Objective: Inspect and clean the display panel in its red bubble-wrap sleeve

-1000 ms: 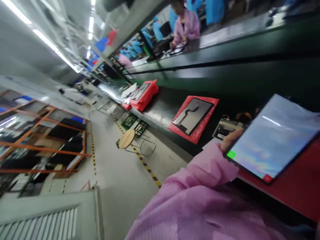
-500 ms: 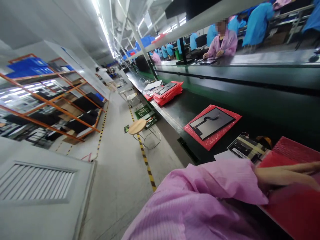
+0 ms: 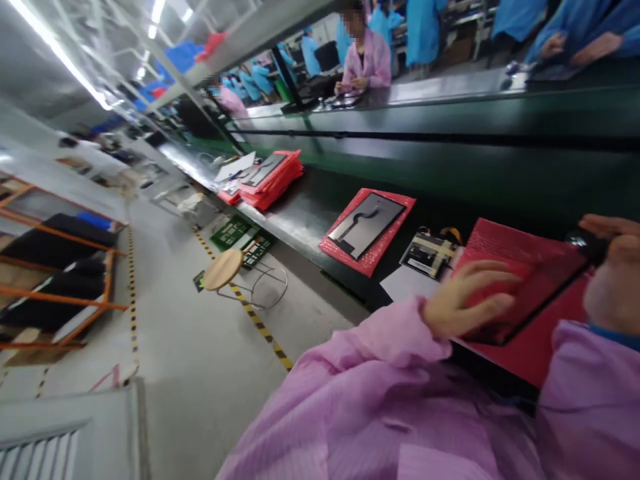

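Note:
Between my two hands is a flat dark panel (image 3: 537,283), tilted over a red bubble-wrap sleeve (image 3: 505,243) at the near edge of the bench. My left hand (image 3: 465,303), in a pink sleeve, grips the panel's left edge, fingers on top. At the frame's right edge, my blurred right hand (image 3: 613,270) holds the panel's far right corner. A red surface (image 3: 545,347) lies under the panel.
A second panel on red bubble wrap (image 3: 367,223) lies left of my hands, then a small striped part (image 3: 429,253) on a white sheet (image 3: 405,285). Farther left are a stack of red sleeves (image 3: 267,177) and a round stool (image 3: 223,268) in the aisle. People work beyond the green conveyor (image 3: 450,163).
The view swung left and back. One second ago my left hand held the panel raised, its glossy face up; now both hands hold it low over the red sleeve.

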Action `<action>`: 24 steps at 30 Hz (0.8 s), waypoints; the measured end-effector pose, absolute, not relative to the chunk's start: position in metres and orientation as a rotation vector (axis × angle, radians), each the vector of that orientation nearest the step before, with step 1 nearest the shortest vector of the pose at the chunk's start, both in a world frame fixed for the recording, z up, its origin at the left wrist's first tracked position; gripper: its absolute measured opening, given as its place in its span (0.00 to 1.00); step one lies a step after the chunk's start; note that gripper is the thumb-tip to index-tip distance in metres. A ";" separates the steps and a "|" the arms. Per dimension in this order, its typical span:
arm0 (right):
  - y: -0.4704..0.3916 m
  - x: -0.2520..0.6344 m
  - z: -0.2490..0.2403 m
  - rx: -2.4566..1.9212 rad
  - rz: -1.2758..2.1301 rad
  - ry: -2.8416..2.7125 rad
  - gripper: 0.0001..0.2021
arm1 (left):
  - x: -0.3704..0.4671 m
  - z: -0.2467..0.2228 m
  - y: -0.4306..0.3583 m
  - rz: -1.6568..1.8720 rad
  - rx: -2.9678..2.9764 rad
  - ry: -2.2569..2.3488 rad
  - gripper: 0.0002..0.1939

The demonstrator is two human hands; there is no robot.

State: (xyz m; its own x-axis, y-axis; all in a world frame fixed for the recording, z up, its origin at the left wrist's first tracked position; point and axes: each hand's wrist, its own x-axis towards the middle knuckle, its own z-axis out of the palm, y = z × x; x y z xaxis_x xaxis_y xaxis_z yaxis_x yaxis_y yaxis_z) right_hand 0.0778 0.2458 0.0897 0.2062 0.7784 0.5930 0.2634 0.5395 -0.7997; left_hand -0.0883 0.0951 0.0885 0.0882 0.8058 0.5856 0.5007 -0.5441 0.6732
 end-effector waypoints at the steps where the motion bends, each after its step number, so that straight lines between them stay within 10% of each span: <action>1: 0.248 0.085 0.085 -0.900 0.477 -1.440 0.27 | -0.102 0.081 0.085 1.514 2.021 1.454 0.15; 7: 0.250 0.093 0.082 -0.686 0.516 -1.582 0.22 | -0.166 0.026 0.054 1.099 1.883 2.376 0.12; 24: 0.236 0.089 0.094 -0.752 0.615 -1.620 0.24 | -0.136 0.033 0.081 0.293 2.185 2.359 0.24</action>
State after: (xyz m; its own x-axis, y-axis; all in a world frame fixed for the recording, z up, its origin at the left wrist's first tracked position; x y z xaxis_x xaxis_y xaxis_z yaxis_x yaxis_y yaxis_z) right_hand 0.0893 0.2360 0.0940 -0.1043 0.7572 0.6448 0.1389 0.6530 -0.7445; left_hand -0.1359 0.0807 0.0327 -0.0821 0.9791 0.1860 0.9949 0.0695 0.0733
